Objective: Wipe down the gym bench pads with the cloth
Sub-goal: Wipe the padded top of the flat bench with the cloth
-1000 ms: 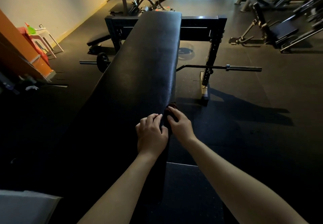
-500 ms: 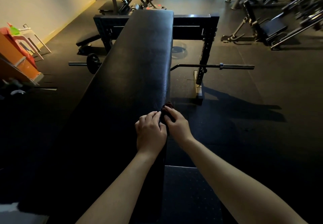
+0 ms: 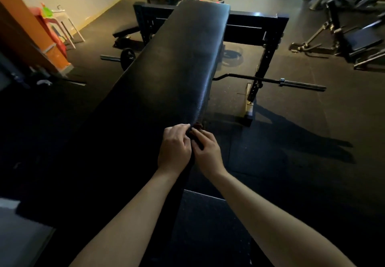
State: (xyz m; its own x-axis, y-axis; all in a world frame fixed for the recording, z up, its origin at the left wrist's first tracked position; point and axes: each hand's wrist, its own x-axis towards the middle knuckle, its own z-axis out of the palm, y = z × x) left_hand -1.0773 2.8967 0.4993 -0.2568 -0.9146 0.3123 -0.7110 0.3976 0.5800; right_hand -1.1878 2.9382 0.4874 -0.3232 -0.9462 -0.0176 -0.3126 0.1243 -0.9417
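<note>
Both hands bunched on cloth at pad's right edge

Left hand [image 3: 174, 148] and right hand [image 3: 207, 152] pinch the dark cloth [image 3: 196, 125]; the bench pad [image 3: 177, 68] runs lengthwise ahead of the grip, left hand nearer.

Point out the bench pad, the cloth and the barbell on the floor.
bench pad [image 3: 183, 62]: head view, middle of its lit top surface.
cloth [image 3: 197, 125]: head view, dark bunch showing past the fingertips.
barbell [image 3: 300, 83]: head view, bare sleeve right of the rack.
</note>
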